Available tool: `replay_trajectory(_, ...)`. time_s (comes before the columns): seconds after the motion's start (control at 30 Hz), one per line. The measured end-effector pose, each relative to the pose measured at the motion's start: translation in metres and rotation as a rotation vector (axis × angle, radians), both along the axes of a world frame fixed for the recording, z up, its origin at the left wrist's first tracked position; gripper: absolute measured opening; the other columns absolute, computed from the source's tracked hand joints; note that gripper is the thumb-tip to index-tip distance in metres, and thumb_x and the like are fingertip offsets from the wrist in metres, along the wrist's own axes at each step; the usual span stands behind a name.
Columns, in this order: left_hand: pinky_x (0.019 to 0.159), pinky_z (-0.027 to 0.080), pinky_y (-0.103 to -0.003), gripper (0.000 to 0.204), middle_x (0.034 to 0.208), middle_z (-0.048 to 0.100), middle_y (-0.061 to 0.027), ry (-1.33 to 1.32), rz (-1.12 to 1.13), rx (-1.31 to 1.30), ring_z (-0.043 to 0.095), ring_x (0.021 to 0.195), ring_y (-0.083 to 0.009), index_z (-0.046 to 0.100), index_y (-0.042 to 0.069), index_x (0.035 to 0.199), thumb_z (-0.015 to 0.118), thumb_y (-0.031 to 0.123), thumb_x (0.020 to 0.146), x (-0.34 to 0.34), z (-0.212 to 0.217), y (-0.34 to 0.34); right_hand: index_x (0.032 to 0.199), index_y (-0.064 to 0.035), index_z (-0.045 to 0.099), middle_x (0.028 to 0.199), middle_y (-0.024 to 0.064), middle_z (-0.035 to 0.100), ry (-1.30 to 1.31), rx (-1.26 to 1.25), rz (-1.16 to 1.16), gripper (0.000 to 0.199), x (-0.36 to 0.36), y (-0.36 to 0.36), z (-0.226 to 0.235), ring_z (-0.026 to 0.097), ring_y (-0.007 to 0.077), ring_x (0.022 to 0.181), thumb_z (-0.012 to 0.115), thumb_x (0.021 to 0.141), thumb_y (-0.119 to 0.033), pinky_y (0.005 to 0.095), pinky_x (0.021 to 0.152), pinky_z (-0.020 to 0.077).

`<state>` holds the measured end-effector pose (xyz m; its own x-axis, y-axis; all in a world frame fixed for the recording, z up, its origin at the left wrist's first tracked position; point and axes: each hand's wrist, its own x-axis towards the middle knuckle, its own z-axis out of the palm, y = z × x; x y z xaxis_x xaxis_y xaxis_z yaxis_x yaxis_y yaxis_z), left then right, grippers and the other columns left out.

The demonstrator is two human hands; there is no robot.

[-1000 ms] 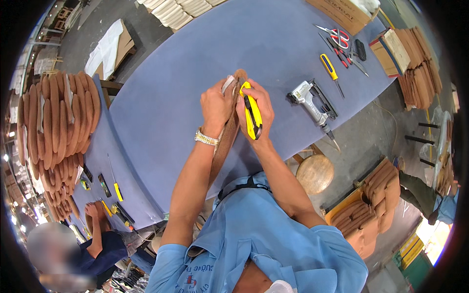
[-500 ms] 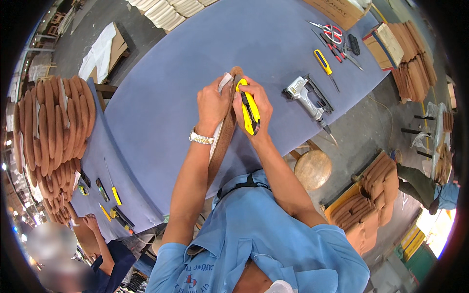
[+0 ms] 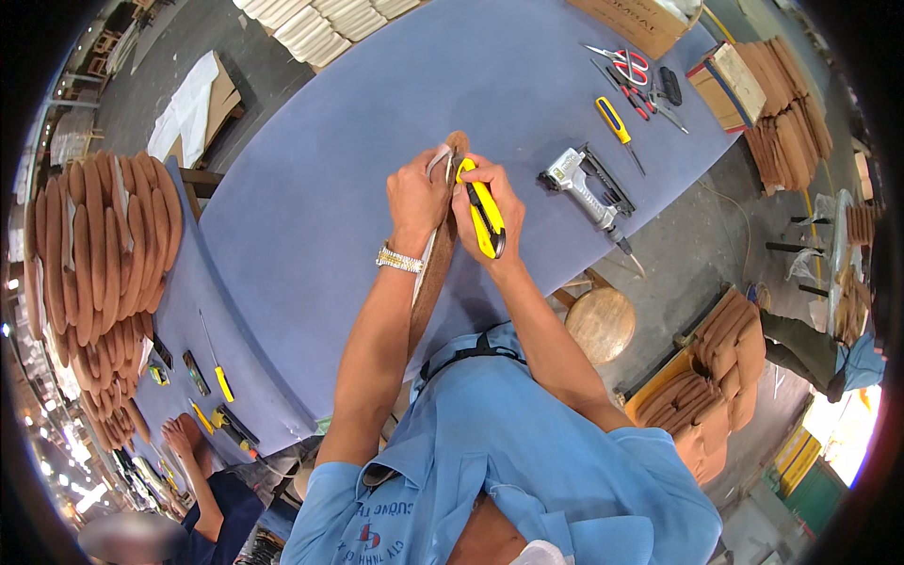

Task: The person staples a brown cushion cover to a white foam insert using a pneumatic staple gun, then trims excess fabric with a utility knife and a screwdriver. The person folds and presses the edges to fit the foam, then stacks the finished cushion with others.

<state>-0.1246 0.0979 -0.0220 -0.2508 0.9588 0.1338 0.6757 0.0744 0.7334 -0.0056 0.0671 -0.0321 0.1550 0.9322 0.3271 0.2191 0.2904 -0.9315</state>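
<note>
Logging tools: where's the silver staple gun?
In the head view, the silver staple gun lies on the blue tabletop, right of the right hand, near the yellow-handled screwdriver.

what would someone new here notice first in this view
Probably the bright yellow utility knife in the right hand, close beside the long brown padded strip that the left hand grips over the blue table. Next, likely the big pile of brown pads at the picture's left. A silver staple gun also stands out, right of the hands.
</note>
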Motion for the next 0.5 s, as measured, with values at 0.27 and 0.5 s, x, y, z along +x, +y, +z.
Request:
replay_trajectory(0.27,0.076,0.057,-0.048,0.027,0.098,0.074,-0.0250,0.076,-0.331,0.069,0.073,0.087,-0.0431,0.076,0.005,0.118,0.067,0.016,0.095,-0.025,0.001,0.014,0.109,-0.0057,0.062,0.129,0.0144,0.073,0.041,-0.019,0.013,0.020,0.005,-0.003,-0.001,0.073,0.0217,0.099,0.071,0.092,-0.007,0.0326,0.088,0.0567)
replay_trajectory(0.5,0.077,0.057,-0.045,0.028,0.098,0.075,-0.0235,0.142,-0.222,-0.148,0.073,0.090,-0.0420,0.076,0.006,0.118,0.068,0.014,0.093,-0.016,0.013,0.020,0.110,-0.0050,0.063,0.128,0.0195,0.072,0.061,0.050,-0.044,0.021,-0.001,-0.002,-0.008,0.074,0.0257,0.107,0.072,0.092,-0.006,0.0345,0.092,0.0574)
